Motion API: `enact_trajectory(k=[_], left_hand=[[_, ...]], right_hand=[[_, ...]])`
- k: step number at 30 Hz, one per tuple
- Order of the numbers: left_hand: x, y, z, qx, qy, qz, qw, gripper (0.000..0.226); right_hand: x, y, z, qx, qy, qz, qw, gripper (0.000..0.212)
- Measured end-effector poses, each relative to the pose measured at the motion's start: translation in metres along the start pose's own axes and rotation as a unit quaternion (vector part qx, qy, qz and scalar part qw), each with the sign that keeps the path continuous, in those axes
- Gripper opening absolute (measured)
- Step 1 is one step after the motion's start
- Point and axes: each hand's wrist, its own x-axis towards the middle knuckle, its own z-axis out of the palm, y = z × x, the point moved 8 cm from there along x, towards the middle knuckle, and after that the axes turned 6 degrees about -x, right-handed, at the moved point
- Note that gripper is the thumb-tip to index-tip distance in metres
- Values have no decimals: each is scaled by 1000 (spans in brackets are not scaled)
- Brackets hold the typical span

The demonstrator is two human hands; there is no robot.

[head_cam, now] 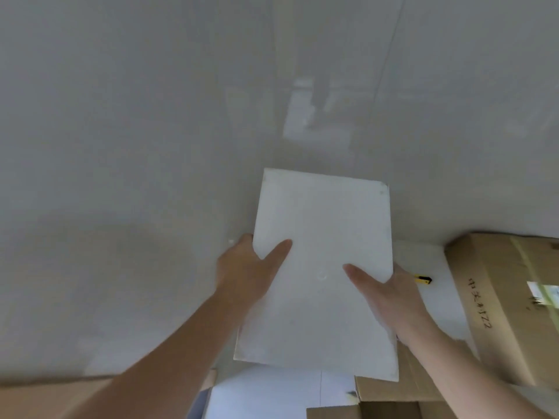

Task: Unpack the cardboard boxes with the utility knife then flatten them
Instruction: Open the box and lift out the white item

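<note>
Holding the white foam board (320, 267) up over the floor (121, 146), the left hand (245, 273) and right hand (390, 297) grip its side edges, thumbs on top, and should lay it down flat, away from the cardboard box (508, 313) and yellow utility knife (423, 279).

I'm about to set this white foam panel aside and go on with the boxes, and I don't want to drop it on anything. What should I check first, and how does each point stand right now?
1. Left hand holds the white foam panel, thumb on its face: ok.
2. Right hand holds the panel's other edge, thumb on its face: ok.
3. Utility knife is out of both hands, lying on the white sheet beside the cardboard box: ok.
4. Knife blade retracted: cannot tell, mostly hidden.
5. Floor ahead and to the left is bare for a set-down: ok.
6. Box emptied: cannot tell.
</note>
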Motion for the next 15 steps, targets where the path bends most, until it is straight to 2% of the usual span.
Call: enact_trajectory(k=[5,9,11,15], left_hand=[[60,-133,115,46,-37,-54,997,66],[103,-228,191,51,-53,-77,994,65],[119,-268,223,52,-56,-77,994,67],[144,-340,271,36,-49,-82,995,67]], right_hand=[[77,127,90,-73,-4,28,997,23],[125,228,161,-80,-19,68,994,33],[141,271,192,-75,-25,88,993,31],[170,335,245,-76,-22,92,993,34]])
